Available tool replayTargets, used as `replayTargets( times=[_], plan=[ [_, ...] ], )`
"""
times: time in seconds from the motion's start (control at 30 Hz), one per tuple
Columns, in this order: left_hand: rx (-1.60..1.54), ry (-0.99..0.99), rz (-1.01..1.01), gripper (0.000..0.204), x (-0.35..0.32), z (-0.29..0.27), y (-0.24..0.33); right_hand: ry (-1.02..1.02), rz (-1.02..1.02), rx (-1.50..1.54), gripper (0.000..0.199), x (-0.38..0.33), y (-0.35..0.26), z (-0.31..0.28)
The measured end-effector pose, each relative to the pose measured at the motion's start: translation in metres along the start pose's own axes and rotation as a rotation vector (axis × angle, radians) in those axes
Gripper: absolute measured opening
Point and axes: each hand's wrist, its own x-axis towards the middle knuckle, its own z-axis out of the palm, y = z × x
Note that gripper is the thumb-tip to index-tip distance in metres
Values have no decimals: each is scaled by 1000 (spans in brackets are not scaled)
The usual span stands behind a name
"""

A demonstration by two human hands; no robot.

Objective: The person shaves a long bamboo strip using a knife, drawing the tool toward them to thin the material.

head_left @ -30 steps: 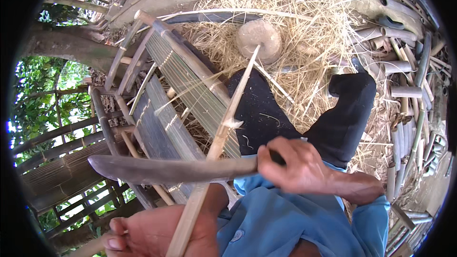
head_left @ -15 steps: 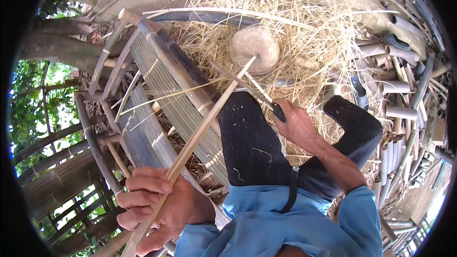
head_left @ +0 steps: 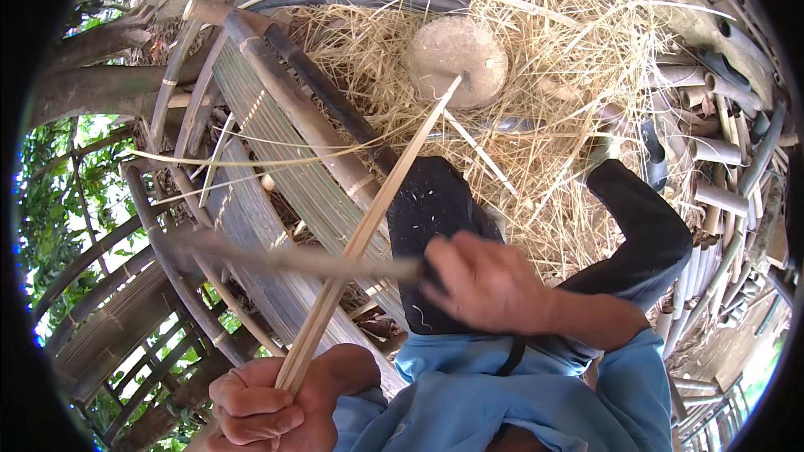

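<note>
My left hand (head_left: 261, 406) is closed in a fist around the near end of a long, pale bamboo strip (head_left: 392, 192). Away from me the strip slants, its far tip appearing over a round wooden block (head_left: 461, 54); whether it touches the block I cannot tell. My right hand (head_left: 494, 289), smeared by motion, grips the dark handle of a long knife (head_left: 310, 261). The blurred blade points left and crosses above the strip, between my two hands. Lengthwise lines on the strip suggest splits or several layers.
Dry bamboo shavings (head_left: 553, 92) cover the ground around the block. A slatted bamboo panel (head_left: 276, 146) with thick poles lies left of my leg (head_left: 427, 226). Bamboo tubes (head_left: 720, 151) are piled at the right. A pole railing (head_left: 159, 226) stands at the left edge.
The knife has swung from beyond the strip's far part to across its near part, pointing left. My right hand came nearer me. My left fingers, looser before, have closed around the strip.
</note>
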Motion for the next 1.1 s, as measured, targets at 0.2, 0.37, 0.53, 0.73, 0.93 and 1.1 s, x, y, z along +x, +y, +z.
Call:
replayTargets(
  times=[0.2,0.37,0.53,0.73,0.93,1.1],
  plan=[
    [126,130,45,59,5,7,-9,-7,282,-166,26,-3,102,43],
    [49,198,140,57,8,22,-23,-69,529,-248,28,-19,212,51],
    [302,292,122,55,11,11,-21,65,75,-223,23,3,115,48],
    [262,245,147,55,21,16,-31,28,84,-6,29,11,91,45],
    [180,243,120,55,30,3,-43,38,137,-52,29,7,158,78],
    [125,122,75,55,28,9,-39,-84,526,-257,25,-15,251,68]
  ],
)
